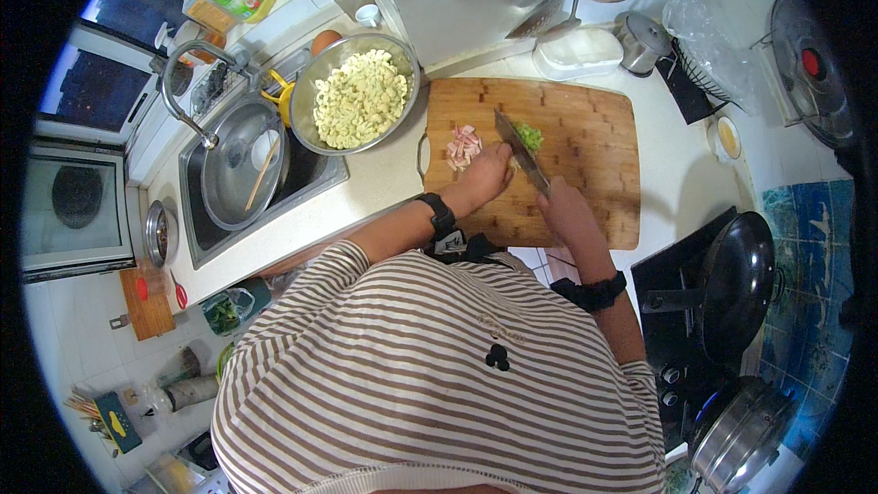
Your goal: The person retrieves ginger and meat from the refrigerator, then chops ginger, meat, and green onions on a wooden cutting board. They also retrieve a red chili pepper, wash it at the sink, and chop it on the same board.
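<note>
My right hand [569, 210] grips the handle of a kitchen knife [523, 152], whose broad dark blade slants up and to the left over the wooden cutting board [585, 128]. Beside the blade, on its left, my left hand [487, 174] is closed with the fingers curled under. Whatever lies in or under those fingers is too small and hidden to make out. Chopped green pieces [528, 135] lie in a small heap just right of the blade. To the left of my left hand sits a pile of pink and white meat strips [464, 146].
A metal bowl of cauliflower florets [361, 96] stands left of the board. Farther left, a sink [320, 181] holds a metal basin [240, 178]. On the right, a black wok [736, 288] rests on the stove [668, 348], with a steel pot [745, 434] nearer.
</note>
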Motion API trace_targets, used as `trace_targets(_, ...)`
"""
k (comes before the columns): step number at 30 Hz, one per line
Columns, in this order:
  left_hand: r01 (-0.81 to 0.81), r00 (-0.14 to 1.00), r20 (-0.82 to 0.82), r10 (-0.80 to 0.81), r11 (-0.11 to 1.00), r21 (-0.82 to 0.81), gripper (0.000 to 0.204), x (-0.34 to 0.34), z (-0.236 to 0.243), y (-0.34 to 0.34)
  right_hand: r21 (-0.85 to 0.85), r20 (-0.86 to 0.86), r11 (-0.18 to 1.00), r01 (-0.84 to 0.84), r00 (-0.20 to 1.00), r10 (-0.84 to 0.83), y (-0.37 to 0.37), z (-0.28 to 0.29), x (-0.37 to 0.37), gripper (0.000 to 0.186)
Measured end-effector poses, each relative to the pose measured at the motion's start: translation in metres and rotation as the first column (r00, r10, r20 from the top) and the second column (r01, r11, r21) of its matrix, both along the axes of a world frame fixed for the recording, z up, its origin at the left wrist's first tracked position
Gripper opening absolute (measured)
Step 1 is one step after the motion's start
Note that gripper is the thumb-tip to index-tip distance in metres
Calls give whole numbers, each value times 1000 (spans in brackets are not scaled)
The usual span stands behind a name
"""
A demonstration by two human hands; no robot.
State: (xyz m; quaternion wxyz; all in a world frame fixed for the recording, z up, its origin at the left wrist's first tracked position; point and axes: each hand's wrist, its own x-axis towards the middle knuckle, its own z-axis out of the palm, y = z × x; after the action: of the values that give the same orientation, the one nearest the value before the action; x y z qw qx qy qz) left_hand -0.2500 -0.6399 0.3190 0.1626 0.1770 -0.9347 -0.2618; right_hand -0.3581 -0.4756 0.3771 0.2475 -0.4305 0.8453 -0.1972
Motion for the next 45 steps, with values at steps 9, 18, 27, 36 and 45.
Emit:
trace_targets(9, 36, 999, -25, -36, 999, 4, 20, -3, 4, -3, 14, -9, 1000, 12, 1000, -12, -26, -21, -6, 32)
trace_targets(18, 45, 993, 112, -40, 998, -37, 35, -9, 26, 13, -194, 38, 972, 130, 991, -125, -26, -43, -6, 41)
trace_targets(27, -151, 987, -64, 145, 983, -100, 37, 24, 43, 8, -198, -98, 980, 23, 994, -43, 10, -11, -11, 42)
trace_targets(36, -211, 915, -154, 373, 769, 604, 24, 44, 121, -19, -182, -230, 982, 57, 968, -99, 45, -18, -25, 39)
trace_targets(45, -61, 994, 105, 15, 893, 446, 15, 16, 103, 25, -271, -421, 906, 324, 807, -415, 78, -60, -41, 28)
